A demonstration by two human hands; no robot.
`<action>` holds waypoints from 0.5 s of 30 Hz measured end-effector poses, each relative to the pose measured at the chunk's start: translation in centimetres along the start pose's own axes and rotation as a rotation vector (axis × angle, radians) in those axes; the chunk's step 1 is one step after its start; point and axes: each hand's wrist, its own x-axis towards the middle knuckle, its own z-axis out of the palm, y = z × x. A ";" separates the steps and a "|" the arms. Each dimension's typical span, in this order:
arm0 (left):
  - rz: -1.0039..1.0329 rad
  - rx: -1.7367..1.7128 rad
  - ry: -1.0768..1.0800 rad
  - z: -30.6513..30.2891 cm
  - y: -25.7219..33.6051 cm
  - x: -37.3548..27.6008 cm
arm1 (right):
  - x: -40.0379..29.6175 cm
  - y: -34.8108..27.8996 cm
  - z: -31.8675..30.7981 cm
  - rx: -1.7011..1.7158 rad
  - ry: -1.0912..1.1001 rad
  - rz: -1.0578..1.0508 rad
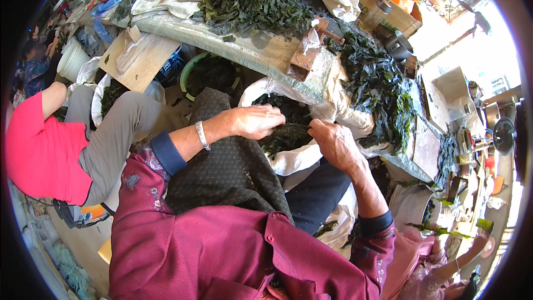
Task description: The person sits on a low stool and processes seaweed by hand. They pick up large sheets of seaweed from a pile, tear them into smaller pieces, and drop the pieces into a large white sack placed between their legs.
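My left hand (259,121), with a silver bracelet at its wrist, is above an open white sack (291,159) holding dark seaweed (287,138). Its fingers are bent together and a little blurred; whether they hold anything does not show. At the sack's right rim, my right hand (331,139) has its thumb and forefinger pinched on the end of a thin dark seaweed strand (297,124), which runs towards my left hand. A heap of green seaweed (254,4) lies on the stone-like table beyond, and more seaweed (374,87) trails down its right part.
The long table (250,56) curves in front, bearing a rusty metal block (306,56) and a metal mug (398,46). A green-rimmed tub (186,81) stands below. A person in a pink top (50,146) sits at left; another person's arm (462,258) is at lower right.
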 end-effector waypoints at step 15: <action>-0.170 -0.998 -0.273 -2.4 4.8 4.4 | -2.7 -0.3 -2.2 -0.053 0.100 -0.204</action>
